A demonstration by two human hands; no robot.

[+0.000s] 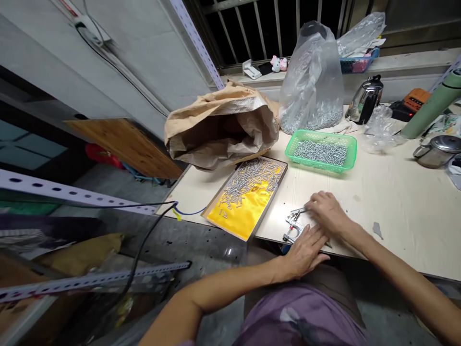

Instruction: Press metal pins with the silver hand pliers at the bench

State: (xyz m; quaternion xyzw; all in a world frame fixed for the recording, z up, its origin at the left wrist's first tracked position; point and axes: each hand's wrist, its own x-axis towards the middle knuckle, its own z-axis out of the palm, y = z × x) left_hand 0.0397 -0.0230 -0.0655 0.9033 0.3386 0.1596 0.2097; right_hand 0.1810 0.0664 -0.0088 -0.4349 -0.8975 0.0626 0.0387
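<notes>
On the table's front edge sits a small metal clamp-like tool (294, 226) with a spring and a red part. My left hand (305, 252) rests just in front of it, its fingers stretched toward my right hand and its thumb apart. Bent over the tool's right end, my right hand (328, 211) has curled fingers; what they hold, if anything, is hidden. To the left, a shallow tray (264, 214) lined with yellow cloth (234, 218) carries many small metal pins (239, 185). Behind my hands stands a green plastic basket (320, 167) full of similar pins (320, 152).
A brown paper bag (223, 122) lies open-mouthed behind the tray. Further back are a clear plastic bag (311, 77) of metal pieces, a kettle (365, 98), a green bottle (432, 103) and a metal cup (439, 151). A black cable (142, 250) hangs at the left.
</notes>
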